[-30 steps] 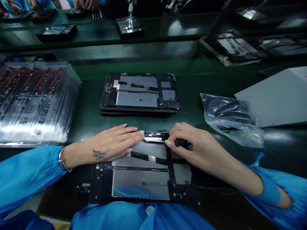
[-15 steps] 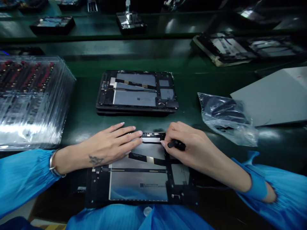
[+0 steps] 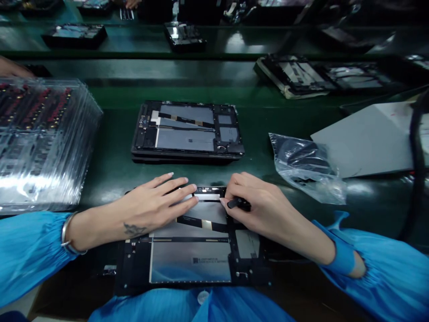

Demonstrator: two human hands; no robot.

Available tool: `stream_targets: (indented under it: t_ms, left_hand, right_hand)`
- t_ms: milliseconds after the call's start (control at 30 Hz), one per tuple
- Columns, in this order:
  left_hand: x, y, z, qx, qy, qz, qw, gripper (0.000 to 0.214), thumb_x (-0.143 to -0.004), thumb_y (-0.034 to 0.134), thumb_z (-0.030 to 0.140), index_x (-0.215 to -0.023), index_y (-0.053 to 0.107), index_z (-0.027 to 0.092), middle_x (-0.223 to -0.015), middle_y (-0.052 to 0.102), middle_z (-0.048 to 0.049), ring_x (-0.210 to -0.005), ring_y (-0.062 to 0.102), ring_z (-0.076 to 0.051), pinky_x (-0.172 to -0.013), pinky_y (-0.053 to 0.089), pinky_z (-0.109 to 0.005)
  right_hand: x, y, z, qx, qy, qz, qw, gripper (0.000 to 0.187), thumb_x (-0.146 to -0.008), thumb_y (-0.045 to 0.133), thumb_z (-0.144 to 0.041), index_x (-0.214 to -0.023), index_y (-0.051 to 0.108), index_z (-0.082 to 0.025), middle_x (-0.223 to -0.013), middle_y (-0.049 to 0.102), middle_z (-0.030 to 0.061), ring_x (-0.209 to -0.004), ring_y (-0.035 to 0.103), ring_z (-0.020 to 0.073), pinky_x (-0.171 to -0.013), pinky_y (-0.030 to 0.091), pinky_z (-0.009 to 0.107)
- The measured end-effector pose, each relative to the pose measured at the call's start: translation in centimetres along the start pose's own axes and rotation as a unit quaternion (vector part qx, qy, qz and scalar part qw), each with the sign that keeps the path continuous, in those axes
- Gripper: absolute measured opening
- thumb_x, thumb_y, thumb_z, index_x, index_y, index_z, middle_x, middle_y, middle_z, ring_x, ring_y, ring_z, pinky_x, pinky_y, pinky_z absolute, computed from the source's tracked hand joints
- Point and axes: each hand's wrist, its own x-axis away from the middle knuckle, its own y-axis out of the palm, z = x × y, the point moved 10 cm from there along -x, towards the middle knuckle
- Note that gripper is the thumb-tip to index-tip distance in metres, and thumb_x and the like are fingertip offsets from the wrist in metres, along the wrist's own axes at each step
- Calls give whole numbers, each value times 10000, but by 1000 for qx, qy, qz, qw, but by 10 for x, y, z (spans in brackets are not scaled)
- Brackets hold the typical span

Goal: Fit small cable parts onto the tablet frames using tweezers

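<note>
An opened tablet (image 3: 191, 261), its inner parts and flat ribbon cables bare, lies at the bench's near edge against the blue garment. Across its upper left rests my left hand (image 3: 161, 201), palm down with fingers stretched toward the far rim. My right hand (image 3: 250, 201) is closed on a small black tool (image 3: 238, 203) at the tablet's upper right; the tool's tip is hidden by the fingers. Between the two hands runs a pale strip (image 3: 208, 197) beside the far edge. A ribbon cable (image 3: 203, 222) slants below it.
Beyond my hands sits a stack of similar opened tablets (image 3: 187, 132). Clear plastic trays (image 3: 43, 147) with red and black parts are piled at left. A plastic bag (image 3: 306, 165) and a grey sheet (image 3: 365, 138) lie at right. Another person's hand (image 3: 13, 68) shows at far left.
The view has shifted slightly, so most things sit a little further left. Both hands keep nearly the same pose on the tablet. Another person's hand has appeared at far left.
</note>
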Motion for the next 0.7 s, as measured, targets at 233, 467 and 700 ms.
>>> stream_targets:
  t_ms: [233,467,700]
  left_hand:
    - [-9,-2,2,-8,11,-5,1000,388,-1034,365,165,-1378,543,138,-1409,583,-131,-1315,533,-305,-1076,457,-456]
    - [-23,-8,4,-27,18,-5,999,368,-1028,341,135,-1319,567,124,-1244,632,-142,-1208,568,-282,-1013,462,-417]
    - [-44,-4,6,-39,-19,-47,998,387,-998,462,168,-1378,531,164,-1074,593,-134,-979,586,-280,-775,450,-376]
  right_hand:
    - [-2,0,-1,20,4,-2,1000,121,-828,550,-103,-749,546,-195,-788,576,34,-731,518,176,-583,379,294]
    - [-4,1,-1,32,18,-15,999,117,-813,575,-106,-733,555,-189,-772,578,27,-715,507,173,-569,359,285]
    - [-7,-4,-3,55,11,-1,998,115,-821,583,-117,-743,551,-195,-808,580,32,-739,532,178,-586,396,292]
